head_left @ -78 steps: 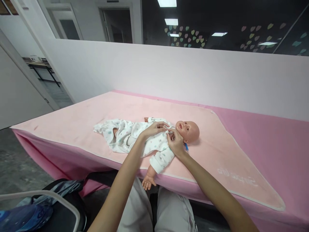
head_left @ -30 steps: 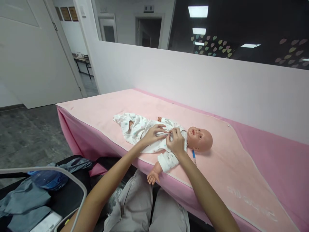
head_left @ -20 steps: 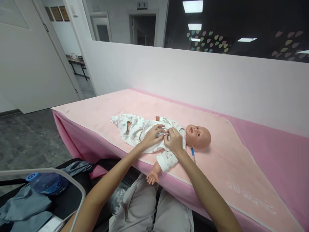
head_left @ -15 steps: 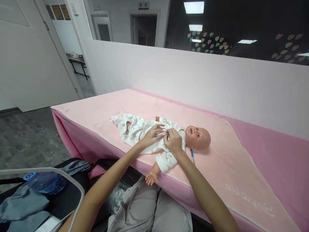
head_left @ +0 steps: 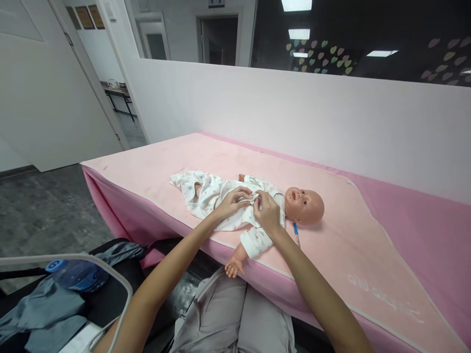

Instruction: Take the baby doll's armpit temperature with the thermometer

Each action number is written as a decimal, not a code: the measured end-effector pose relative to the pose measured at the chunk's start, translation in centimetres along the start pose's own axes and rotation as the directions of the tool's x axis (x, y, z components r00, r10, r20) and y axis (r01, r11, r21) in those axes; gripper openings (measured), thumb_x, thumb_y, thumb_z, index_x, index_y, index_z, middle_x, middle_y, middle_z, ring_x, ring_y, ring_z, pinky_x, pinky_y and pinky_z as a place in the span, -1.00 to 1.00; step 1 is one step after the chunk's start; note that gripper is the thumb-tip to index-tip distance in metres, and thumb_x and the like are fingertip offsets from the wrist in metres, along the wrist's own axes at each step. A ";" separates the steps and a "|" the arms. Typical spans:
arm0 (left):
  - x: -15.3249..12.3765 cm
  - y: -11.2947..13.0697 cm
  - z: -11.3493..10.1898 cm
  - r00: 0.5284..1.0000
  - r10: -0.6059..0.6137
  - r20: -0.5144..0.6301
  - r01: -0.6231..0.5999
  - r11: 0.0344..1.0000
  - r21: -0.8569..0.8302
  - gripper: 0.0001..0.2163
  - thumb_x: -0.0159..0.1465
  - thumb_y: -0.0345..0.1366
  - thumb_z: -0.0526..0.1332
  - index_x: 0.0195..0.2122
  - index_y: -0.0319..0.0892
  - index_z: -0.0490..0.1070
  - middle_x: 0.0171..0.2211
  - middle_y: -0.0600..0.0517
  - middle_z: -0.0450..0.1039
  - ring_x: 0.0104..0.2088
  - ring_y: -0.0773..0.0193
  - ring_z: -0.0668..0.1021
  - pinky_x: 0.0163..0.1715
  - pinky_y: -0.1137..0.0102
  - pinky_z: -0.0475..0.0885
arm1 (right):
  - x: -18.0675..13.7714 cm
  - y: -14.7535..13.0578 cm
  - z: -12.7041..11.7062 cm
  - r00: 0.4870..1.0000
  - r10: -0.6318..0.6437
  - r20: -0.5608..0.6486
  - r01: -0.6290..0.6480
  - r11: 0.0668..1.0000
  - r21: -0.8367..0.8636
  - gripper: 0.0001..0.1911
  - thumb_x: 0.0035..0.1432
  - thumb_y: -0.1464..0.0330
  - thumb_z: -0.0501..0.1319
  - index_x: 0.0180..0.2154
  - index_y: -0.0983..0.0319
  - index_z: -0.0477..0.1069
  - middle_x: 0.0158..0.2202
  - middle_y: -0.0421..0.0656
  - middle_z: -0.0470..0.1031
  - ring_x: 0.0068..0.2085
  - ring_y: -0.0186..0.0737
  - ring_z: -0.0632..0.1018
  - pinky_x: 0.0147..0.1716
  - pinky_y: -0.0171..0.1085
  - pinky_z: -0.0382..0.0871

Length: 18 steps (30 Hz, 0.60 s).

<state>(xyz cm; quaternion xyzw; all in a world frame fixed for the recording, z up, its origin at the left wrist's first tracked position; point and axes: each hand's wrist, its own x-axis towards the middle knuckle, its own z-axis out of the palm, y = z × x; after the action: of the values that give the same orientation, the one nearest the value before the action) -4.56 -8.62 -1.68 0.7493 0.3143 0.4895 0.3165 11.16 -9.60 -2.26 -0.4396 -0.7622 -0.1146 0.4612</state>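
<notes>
A baby doll [head_left: 308, 206] lies on its back on a pink-covered table [head_left: 147, 162], its head to the right. It wears white patterned baby clothes [head_left: 209, 189]. Both my hands meet over its chest. My left hand [head_left: 235, 200] has its fingers bent and closed on the fabric at the front of the clothes. Close beside it, my right hand [head_left: 266, 210] pinches the same fabric near the doll's collar. The fingertips partly hide what they grip. One doll arm hangs past the near table edge, its hand [head_left: 234, 264] showing.
A thin blue-capped stick [head_left: 296, 233] lies by the doll's head. To my left, a water bottle [head_left: 79, 275] and grey cloth [head_left: 40, 306] rest on a black seat behind a pale curved bar [head_left: 121, 279]. A white wall [head_left: 294, 113] runs behind the table.
My view has shifted slightly. My fingers have moved a little at the front of the doll's clothes, and both hands still grip the fabric. The doll lies as before.
</notes>
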 end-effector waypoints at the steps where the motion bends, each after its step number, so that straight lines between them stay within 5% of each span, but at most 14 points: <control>1: 0.0 0.1 0.0 1.000 -0.004 0.001 0.004 1.000 -0.007 -0.89 0.14 -0.28 0.23 -0.36 -0.19 0.49 -0.14 -0.07 0.36 -0.06 0.20 0.41 0.00 0.29 0.26 | 0.0 0.0 0.1 1.000 -0.002 -0.008 0.002 1.000 0.013 -0.74 0.15 0.47 -0.04 -0.14 0.26 0.30 -0.29 -0.10 0.45 -0.26 -0.24 0.46 -0.29 -0.33 0.28; 18: 0.1 0.3 -0.2 1.000 0.003 0.027 -0.002 0.999 -0.037 -0.87 0.18 -0.30 0.17 -0.31 -0.20 0.47 -0.13 -0.07 0.40 -0.08 0.21 0.43 0.01 0.29 0.26 | 0.1 -0.3 -0.9 0.982 -0.141 0.128 0.133 0.989 0.069 -0.66 0.05 0.48 0.03 -0.09 0.22 0.26 -0.17 -0.11 0.41 -0.15 -0.23 0.43 -0.23 -0.33 0.31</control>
<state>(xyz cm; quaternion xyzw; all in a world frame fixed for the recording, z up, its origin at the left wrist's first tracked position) -4.72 -8.69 -1.37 0.7503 0.2999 0.4856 0.3336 11.39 -10.22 -1.62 -0.3789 -0.8227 -0.0937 0.4133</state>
